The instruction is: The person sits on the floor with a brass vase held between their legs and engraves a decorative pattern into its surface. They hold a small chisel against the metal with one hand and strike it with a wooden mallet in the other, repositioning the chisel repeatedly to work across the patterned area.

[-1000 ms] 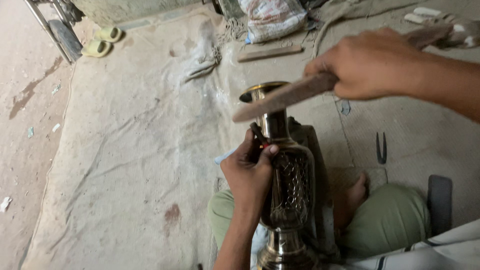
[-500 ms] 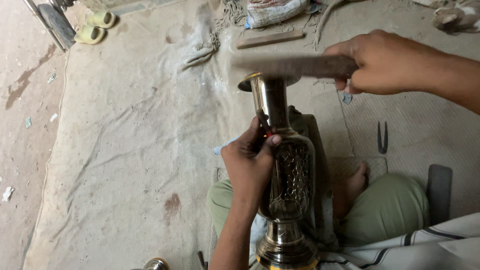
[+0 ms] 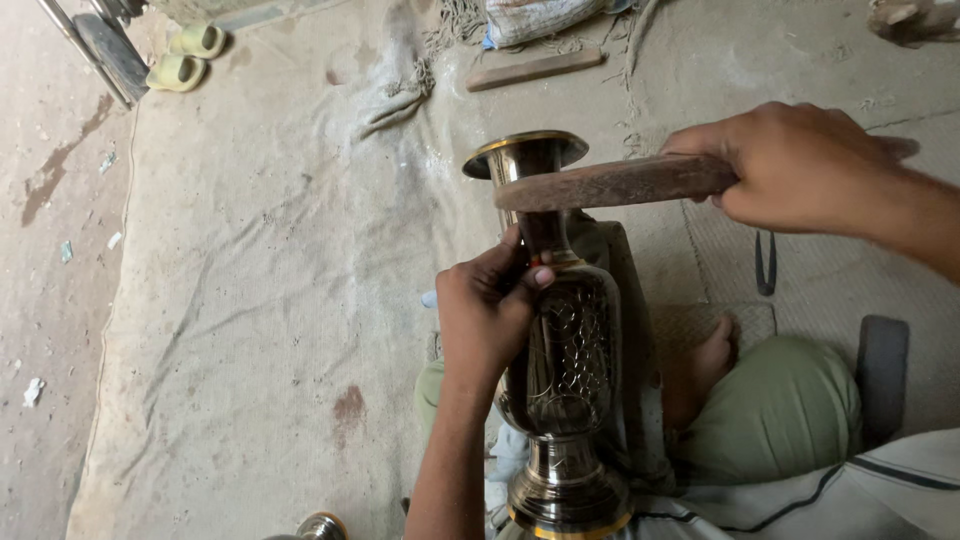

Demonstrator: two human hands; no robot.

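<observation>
Left hand (image 3: pixel 487 310): wrapped tight around the shiny metal vase (image 3: pixel 562 370).
Right hand (image 3: pixel 800 165): gripping a wooden stick (image 3: pixel 610 184) above the left hand.

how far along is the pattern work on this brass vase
Done: an engraved pattern already covers the middle of the vase body. In hand: the left hand pinches a small tool against the vase's shoulder, and the right hand holds a wooden stick level above it, near the neck. Left: the neck, flared rim and foot look smooth and unworked. The far side is hidden.

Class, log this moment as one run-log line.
left hand: grips vase shoulder | right hand: holds wooden stick across vase neck | cloth: underneath
</observation>
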